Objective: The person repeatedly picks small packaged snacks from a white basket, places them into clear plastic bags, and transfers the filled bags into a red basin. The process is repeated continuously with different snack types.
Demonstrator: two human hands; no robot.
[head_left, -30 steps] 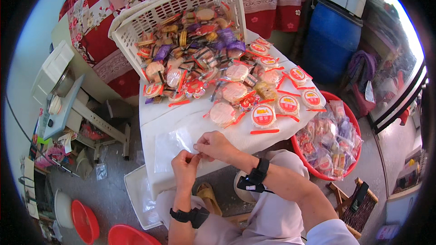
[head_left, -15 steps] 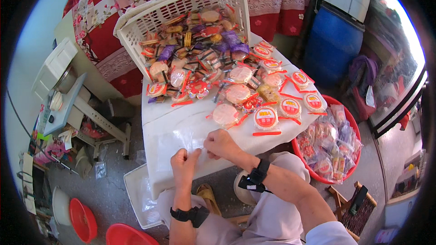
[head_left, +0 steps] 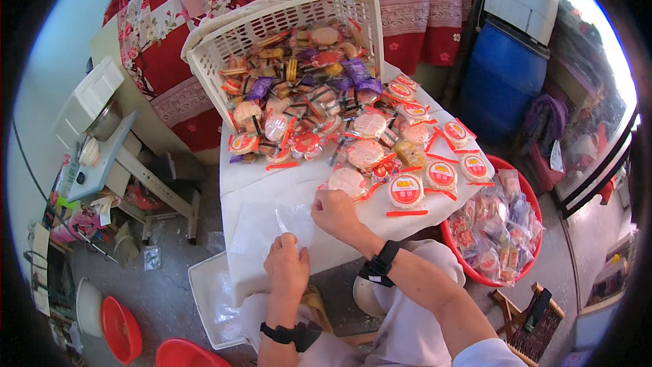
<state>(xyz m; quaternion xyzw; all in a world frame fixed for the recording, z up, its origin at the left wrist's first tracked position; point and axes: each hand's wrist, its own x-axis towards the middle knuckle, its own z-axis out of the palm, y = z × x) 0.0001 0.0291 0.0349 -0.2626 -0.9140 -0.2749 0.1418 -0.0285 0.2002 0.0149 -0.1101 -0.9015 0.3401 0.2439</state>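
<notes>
A clear plastic bag point(head_left: 261, 225) lies on the white-covered table, close to its front edge. My left hand point(head_left: 286, 265) is closed on the bag's near edge, and a fold of film stands up beyond the fingers. Slightly higher and to the right, my right hand point(head_left: 335, 213) hovers with curled fingers; whatever they may hold is hidden. Just past it lies a round wrapped cracker point(head_left: 347, 181). More wrapped crackers with red and white labels, such as a labelled cracker point(head_left: 406, 190), spread over the right of the table.
A tipped white basket point(head_left: 204, 81) spills wrapped snacks onto the tabletop point(head_left: 261, 187). Right of the table stands a red basin point(head_left: 540, 231) of filled clear bags. A white tray point(head_left: 204, 299) sits low at the left, beside red basins point(head_left: 122, 329). A blue barrel point(head_left: 502, 78) stands behind.
My hands have drawn apart: the left came nearer to me with the bag's edge, the right went slightly up and right. The view has shifted a little.
</notes>
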